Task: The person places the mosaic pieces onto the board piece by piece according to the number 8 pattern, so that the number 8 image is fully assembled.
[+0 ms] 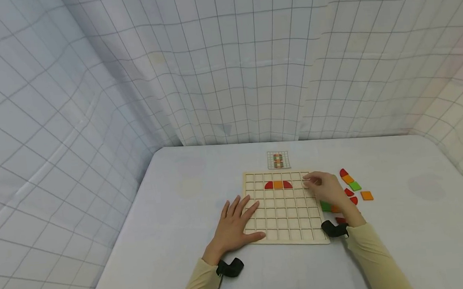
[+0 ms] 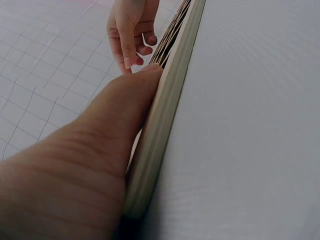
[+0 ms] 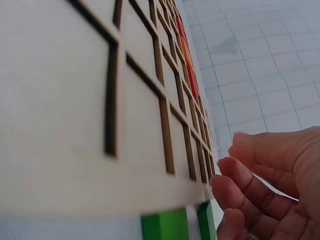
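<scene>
**Board steadied by one hand, tiles to be seated flat in the ribs**

A pale wooden grid board (image 1: 276, 213) is set on a white table (image 1: 179, 211). Its left border is covered by the left hand (image 1: 234, 227), fingers spread wide. Over the upper right border the right hand (image 1: 329, 189) is poised, fingers loosely bent, thumb and fingertips slightly apart; no tile can be seen in it.

In the second row from the top, a red rounded tile (image 1: 269, 185), a flat orange square tile (image 1: 278, 184) and a second red rounded tile (image 1: 287, 185) are seated side by side. To the right, a loose green tile (image 1: 355, 185) and a loose orange square tile (image 1: 367, 196) are found among others.

For good placement, each tile is best pinched by its edges, turned before lowering, and pressed level between the ribs. The small gridded card (image 1: 278, 159) beyond the board could be consulted for orientation; neighbouring tiles should not be brushed.
</scene>
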A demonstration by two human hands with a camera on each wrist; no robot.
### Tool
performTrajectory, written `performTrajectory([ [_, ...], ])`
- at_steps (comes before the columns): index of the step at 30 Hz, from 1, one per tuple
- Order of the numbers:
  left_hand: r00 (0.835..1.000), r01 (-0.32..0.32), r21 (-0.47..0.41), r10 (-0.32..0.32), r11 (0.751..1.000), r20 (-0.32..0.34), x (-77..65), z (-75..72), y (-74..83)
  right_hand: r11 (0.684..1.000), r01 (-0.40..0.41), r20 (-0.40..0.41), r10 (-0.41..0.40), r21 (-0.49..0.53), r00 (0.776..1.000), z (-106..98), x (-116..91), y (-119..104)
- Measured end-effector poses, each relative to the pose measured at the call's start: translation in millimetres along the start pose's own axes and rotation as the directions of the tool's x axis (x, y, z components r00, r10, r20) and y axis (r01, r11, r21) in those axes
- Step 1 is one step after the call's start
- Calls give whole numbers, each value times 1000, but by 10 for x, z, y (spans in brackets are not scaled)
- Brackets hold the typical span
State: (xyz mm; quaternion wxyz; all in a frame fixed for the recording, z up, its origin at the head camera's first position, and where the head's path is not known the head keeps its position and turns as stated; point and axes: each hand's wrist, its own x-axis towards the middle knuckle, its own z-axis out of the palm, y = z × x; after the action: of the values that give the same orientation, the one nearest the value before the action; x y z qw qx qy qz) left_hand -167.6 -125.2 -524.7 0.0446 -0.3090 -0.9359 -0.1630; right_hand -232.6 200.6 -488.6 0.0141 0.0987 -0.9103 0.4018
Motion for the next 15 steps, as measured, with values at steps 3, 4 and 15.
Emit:
performTrajectory([
  [3,1000,6,5,-6,1000,5,5,10,-6,997,-35,-9,34,-70,999,-114,-36,85],
  [4,1000,7,4,-7,1000,6,6,13,-7,994,-42,1,43,-97,999,-148,-45,112],
  [15,999,-21,-7,21,1000,-24,1,-4,3,974,-37,88,58,-225,994,-291,-124,187],
])
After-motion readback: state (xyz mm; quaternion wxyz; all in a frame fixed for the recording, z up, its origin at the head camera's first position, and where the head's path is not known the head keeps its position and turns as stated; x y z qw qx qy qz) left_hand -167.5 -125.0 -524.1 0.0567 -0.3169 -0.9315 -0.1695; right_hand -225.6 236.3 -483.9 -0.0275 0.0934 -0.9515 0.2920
